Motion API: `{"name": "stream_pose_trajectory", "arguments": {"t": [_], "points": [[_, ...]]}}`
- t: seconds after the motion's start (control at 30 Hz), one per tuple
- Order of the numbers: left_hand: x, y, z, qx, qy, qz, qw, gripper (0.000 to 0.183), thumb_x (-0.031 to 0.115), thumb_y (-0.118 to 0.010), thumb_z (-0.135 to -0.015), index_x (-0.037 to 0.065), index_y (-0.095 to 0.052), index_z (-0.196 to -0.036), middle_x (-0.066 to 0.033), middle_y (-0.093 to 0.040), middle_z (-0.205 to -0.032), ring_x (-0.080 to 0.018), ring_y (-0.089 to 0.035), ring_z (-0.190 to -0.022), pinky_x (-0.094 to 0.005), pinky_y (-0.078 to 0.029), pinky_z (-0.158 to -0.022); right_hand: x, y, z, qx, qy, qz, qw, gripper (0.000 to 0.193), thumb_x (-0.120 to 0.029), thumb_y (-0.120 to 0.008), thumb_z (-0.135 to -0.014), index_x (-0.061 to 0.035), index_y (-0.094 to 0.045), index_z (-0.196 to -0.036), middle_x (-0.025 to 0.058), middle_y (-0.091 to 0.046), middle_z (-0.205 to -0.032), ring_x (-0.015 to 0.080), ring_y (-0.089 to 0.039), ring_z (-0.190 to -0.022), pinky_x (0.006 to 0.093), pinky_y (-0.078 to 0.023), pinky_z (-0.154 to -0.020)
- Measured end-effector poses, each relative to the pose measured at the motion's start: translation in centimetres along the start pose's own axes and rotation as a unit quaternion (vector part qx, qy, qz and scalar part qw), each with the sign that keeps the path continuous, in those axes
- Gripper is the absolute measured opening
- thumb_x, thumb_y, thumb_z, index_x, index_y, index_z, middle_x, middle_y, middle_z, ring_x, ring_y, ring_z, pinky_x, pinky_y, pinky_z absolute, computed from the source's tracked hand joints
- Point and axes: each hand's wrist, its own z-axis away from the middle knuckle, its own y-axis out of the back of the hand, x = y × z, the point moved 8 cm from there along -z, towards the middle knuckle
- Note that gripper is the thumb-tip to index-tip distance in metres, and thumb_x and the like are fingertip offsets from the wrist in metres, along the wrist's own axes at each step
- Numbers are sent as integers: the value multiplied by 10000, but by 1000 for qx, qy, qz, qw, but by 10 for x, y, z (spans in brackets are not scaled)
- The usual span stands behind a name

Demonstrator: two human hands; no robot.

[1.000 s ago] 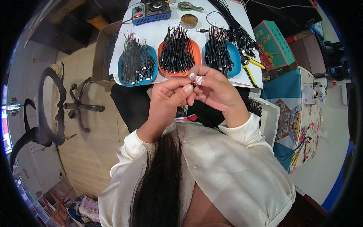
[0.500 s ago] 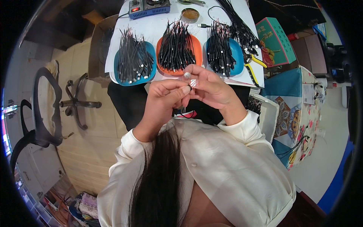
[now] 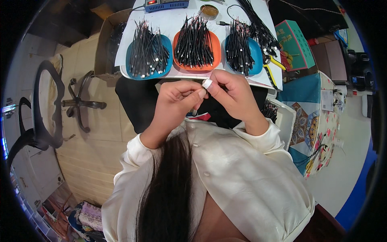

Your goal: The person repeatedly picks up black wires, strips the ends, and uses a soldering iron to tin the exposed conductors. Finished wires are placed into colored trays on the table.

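Note:
Both hands meet above my lap, just short of the table's front edge. My left hand (image 3: 177, 103) is closed in a pinch on a thin black cable (image 3: 195, 112), whose lower end shows beneath the fingers. Against it, my right hand (image 3: 234, 93) is also closed, thumb and index finger brought together. A white wrapping (image 3: 207, 83) covers the tip of the right thumb. What lies between the right fingertips is hidden. Beyond the hands, a blue tray (image 3: 165, 72), an orange tray (image 3: 217, 42) and another blue tray (image 3: 256, 60) hold bundles of short black cables with stripped ends.
On the white table (image 3: 123, 52) stand a blue device (image 3: 167, 5) and a round tin (image 3: 209, 12) of amber stuff. Yellow-handled pliers (image 3: 276, 63) and longer black cables (image 3: 262, 32) lie at the right. A cardboard box (image 3: 102, 56) stands left, a white bin (image 3: 288, 121) right.
The right thumb and index finger have closed together, and the right hand has turned over the pinch point. The view has tilted slightly, so the table sits higher.

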Motion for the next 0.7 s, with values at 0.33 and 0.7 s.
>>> {"name": "stream_pose_trajectory", "arguments": {"t": [0.33,0.7], "points": [[8,7,23,-8,54,36,998,120,41,-622,-885,-62,-680,-859,-18,-587,-665,-49,-487,-573,-185,-353,-493,-41,33,12,10,148,208,967,434,-158,-706,-781,-24,-598,-1180,114,-614,-1086,249,-582,-1005,309,-479,-779],[9,-1,19,-35,65,32,997,116,55,-625,-896,-41,-688,-882,-11,-597,-671,-45,-485,-569,-190,-363,-489,-65,14,14,17,275,184,944,224,-33,-747,-697,-51,-671,-908,84,-620,-849,263,-602,-759,342,-489,-660]]}}
